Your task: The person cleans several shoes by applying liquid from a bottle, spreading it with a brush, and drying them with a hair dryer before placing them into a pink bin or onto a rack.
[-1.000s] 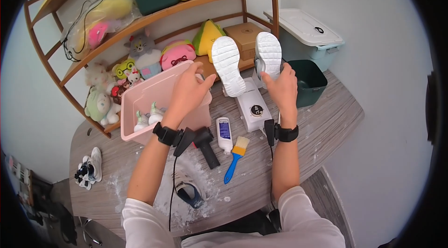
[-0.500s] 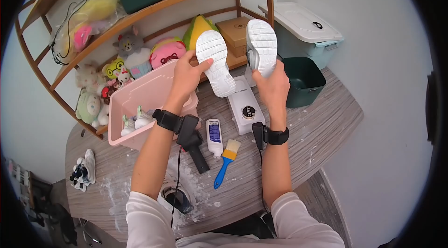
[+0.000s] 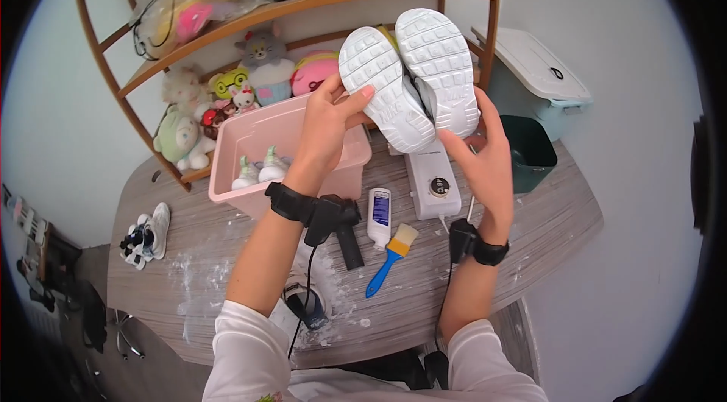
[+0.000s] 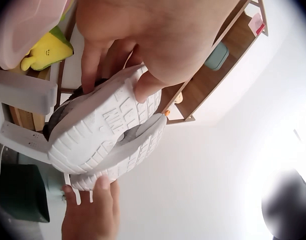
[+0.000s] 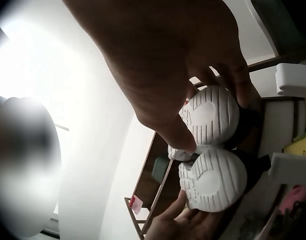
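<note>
A pair of white-soled sneakers is held up with the treads facing me. My left hand [image 3: 327, 126] grips the left sneaker [image 3: 375, 73], its thumb on the sole. The right sneaker [image 3: 438, 54] is held at its lower end by my right hand [image 3: 488, 163], thumb on the tread. The two soles lean together in the head view, and both wrist views show them side by side. Below them on the table stands a white box-shaped device [image 3: 424, 186] with a round display; in the left wrist view its pale arms [image 4: 25, 92] reach up beside the sneakers.
A pink bin [image 3: 250, 126] holding light shoes stands left, a dark green bin [image 3: 534, 152] right. A white bottle [image 3: 379, 213], blue-handled brush [image 3: 391, 258], black-handled tool [image 3: 348, 247] and dark-lined shoe [image 3: 307, 307] lie nearer. Plush toys fill the shelf [image 3: 303, 4] behind.
My left hand has taken hold of the left sneaker. Both sneakers have come up off the white device and closer together. The head view has shifted a little.
</note>
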A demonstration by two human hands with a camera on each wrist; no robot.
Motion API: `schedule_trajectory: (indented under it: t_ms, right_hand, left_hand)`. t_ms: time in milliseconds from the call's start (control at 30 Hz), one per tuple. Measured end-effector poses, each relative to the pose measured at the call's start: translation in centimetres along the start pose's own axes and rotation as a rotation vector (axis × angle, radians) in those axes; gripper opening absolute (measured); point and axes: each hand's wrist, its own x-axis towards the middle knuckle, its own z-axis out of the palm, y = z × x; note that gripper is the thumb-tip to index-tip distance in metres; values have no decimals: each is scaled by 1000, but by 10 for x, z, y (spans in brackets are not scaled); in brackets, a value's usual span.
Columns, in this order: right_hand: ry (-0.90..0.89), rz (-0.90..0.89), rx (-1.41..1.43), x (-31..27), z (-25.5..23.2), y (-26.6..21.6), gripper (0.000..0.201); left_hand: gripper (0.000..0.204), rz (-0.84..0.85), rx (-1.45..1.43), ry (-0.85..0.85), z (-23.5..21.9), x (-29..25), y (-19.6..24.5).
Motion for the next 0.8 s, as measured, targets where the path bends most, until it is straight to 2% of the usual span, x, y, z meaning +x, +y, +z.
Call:
schedule_trajectory:
  t_ms: [67,133,167,200,267,433,533,600,667,800]
  right_hand:
    - [-90,-27,9,-2,-7,1,65]
    - [-166,34,241,-2,-7,0,53]
    - [-152,8,340,0,-1,8,42]
    - [-165,4,344,-1,7,12,42]
    - [-94,48,578,-3,25,14,40]
    - [-276,147,793,-20,58,12,47]
    - [-426,333,1122,-32,73,11,58]
    - [-451,315,1097,-30,80,14,59]
    - [-583,347,1095,-25,88,12,58]
    - [-623,382,1030,-18,115,-5,57]
  left_hand:
    - [43,-3,-39,19,-13,-11,4]
    - [44,-8,-82,38,-25,-22,5]
    - [45,-19,-153,15,-32,-28,5]
    - [45,-29,-221,-9,-38,-35,6]
    - [46,-17,-253,5,-44,-51,8]
    - [45,-7,-316,23,-67,-75,14]
    - [45,-22,-325,28,-79,-85,19]
    - [45,-17,-403,24,-87,-90,19]
    - [45,-2,-434,34,-98,-94,20]
    - [44,10,-490,56,-127,-103,23]
